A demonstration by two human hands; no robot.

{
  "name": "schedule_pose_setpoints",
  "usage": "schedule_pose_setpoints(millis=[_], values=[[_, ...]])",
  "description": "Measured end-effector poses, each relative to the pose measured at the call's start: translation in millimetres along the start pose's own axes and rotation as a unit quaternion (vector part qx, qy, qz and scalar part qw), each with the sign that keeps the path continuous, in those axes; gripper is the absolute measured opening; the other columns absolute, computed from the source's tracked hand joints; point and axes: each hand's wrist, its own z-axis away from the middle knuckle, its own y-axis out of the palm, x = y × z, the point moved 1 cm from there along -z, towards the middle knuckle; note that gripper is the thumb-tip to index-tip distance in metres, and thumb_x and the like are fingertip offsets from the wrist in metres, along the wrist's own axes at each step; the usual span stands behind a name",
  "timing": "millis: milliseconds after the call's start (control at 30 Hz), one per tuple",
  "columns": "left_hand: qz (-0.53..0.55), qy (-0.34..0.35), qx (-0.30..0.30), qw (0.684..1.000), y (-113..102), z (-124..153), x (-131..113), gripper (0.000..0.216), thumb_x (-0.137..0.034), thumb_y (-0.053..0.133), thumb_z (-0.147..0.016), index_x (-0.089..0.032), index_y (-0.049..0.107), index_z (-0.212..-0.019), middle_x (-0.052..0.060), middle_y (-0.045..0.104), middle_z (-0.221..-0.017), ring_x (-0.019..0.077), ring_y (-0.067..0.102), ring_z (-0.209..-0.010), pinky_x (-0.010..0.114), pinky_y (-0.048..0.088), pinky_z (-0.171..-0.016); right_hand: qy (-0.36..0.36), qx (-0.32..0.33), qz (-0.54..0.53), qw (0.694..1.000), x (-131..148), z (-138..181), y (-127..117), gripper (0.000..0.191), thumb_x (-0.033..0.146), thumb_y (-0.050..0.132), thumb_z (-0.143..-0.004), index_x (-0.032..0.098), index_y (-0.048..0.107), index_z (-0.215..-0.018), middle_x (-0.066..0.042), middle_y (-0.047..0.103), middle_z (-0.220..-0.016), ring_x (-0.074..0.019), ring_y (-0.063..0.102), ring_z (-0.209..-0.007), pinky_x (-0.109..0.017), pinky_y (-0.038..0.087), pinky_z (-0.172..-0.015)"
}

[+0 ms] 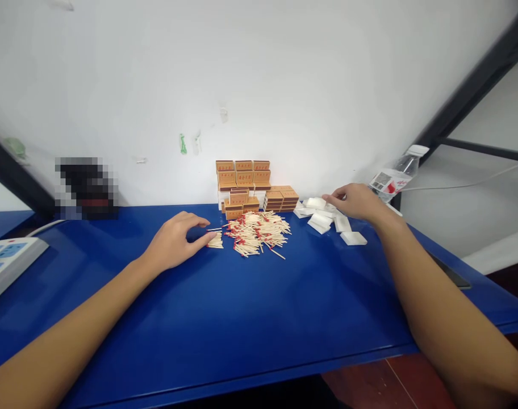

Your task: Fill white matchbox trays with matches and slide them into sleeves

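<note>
My left hand [176, 241] rests on the blue table with thumb and fingers apart, beside a small bunch of matches [215, 241]. The thumb tip is at the bunch; whether it presses on it I cannot tell. A large loose pile of red-tipped matches [259, 232] lies just to the right. My right hand [353, 200] reaches over a scatter of white matchbox trays [321, 221]. Its fingers are curled into a pinch at the edge of one white tray [315, 203]. Behind the matches, orange matchboxes [244, 177] stand stacked against the wall.
A lower stack of matchboxes [281, 199] stands right of the tall one. A plastic bottle [397, 173] leans at the right back, near a cable. On the left lie a power strip [12, 261] and a blurred dark object [88, 187]. A flat dark object [448, 270] lies under my right forearm.
</note>
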Motion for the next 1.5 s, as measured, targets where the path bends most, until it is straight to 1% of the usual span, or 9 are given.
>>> schedule_pose_setpoints(millis=[133,267,500,633,833,1100,1333,1433,1500], values=[[-0.001,0.004,0.029,1.000,-1,0,-2,0.048,-0.063,0.062,-0.094,-0.023,0.073,-0.117,0.009,0.076,-0.116,0.0309,0.065,-0.113,0.047,0.051,-0.101,0.025,-0.043,0.026,0.998,3,3,-8,0.044,0.054,0.051,-0.097,0.020,0.078,-0.088,-0.015,0.078,-0.093,-0.0323,0.070,-0.088,-0.039,0.046,-0.070],[0.010,-0.002,0.073,0.997,-2,1,-2,0.070,-0.071,0.071,-0.083,-0.023,0.066,-0.134,0.011,0.070,-0.130,0.0339,0.060,-0.123,0.049,0.047,-0.109,0.021,-0.050,0.029,0.998,-2,3,-10,0.041,0.054,0.052,-0.096,0.021,0.076,-0.089,-0.014,0.078,-0.096,-0.0318,0.069,-0.091,-0.039,0.046,-0.071],[0.010,-0.010,0.106,0.994,2,3,1,0.089,-0.075,0.075,-0.075,-0.021,0.059,-0.144,0.014,0.065,-0.138,0.0359,0.057,-0.129,0.052,0.044,-0.113,0.007,0.100,0.015,0.995,-11,3,-11,0.046,0.066,0.067,-0.082,0.021,0.077,-0.081,-0.011,0.078,-0.090,-0.0297,0.070,-0.084,-0.037,0.050,-0.071],[0.027,-0.018,0.108,0.994,5,3,1,0.082,-0.071,0.075,-0.079,-0.021,0.060,-0.143,0.013,0.066,-0.139,0.0345,0.058,-0.130,0.051,0.045,-0.113,-0.023,0.138,0.009,0.990,-11,0,-5,0.051,0.071,0.069,-0.076,0.021,0.079,-0.076,-0.013,0.079,-0.086,-0.0313,0.071,-0.078,-0.039,0.051,-0.067],[0.057,-0.013,0.085,0.995,12,2,-1,0.062,-0.063,0.070,-0.087,-0.023,0.066,-0.134,0.009,0.071,-0.134,0.0312,0.064,-0.124,0.047,0.049,-0.110,-0.047,0.149,0.003,0.988,-10,-2,3,0.036,0.058,0.071,-0.076,0.023,0.076,-0.072,-0.009,0.079,-0.081,-0.0291,0.071,-0.076,-0.037,0.051,-0.066],[0.069,-0.010,0.069,0.995,16,0,-1,0.046,-0.057,0.065,-0.094,-0.026,0.071,-0.127,0.007,0.075,-0.127,0.0287,0.067,-0.118,0.045,0.052,-0.104,0.018,0.113,0.026,0.993,-9,7,-20,0.028,0.044,0.074,-0.081,0.017,0.074,-0.076,-0.017,0.078,-0.089,-0.0278,0.069,-0.079,-0.037,0.046,-0.068],[0.054,-0.006,0.097,0.994,9,-1,4,0.056,-0.066,0.067,-0.090,-0.027,0.069,-0.131,0.008,0.074,-0.128,0.0305,0.065,-0.119,0.047,0.051,-0.103,0.044,0.045,0.046,0.997,-6,15,-33,0.031,0.045,0.072,-0.084,0.014,0.072,-0.089,-0.021,0.076,-0.100,-0.0309,0.068,-0.090,-0.039,0.044,-0.071],[0.041,-0.001,0.095,0.995,4,-1,4,0.054,-0.064,0.069,-0.089,-0.027,0.070,-0.129,0.008,0.074,-0.126,0.0303,0.065,-0.119,0.047,0.051,-0.103,0.007,-0.047,0.034,0.998,13,17,-33,0.037,0.051,0.068,-0.086,0.017,0.071,-0.099,-0.018,0.074,-0.111,-0.0318,0.066,-0.096,-0.040,0.044,-0.075],[0.037,0.010,0.075,0.996,1,0,-1,0.051,-0.061,0.069,-0.090,-0.026,0.071,-0.127,0.008,0.075,-0.124,0.0295,0.065,-0.118,0.046,0.051,-0.103,-0.069,-0.105,-0.029,0.992,38,23,-30,0.035,0.052,0.068,-0.085,0.019,0.071,-0.097,-0.014,0.074,-0.105,-0.0280,0.065,-0.087,-0.039,0.045,-0.076]])
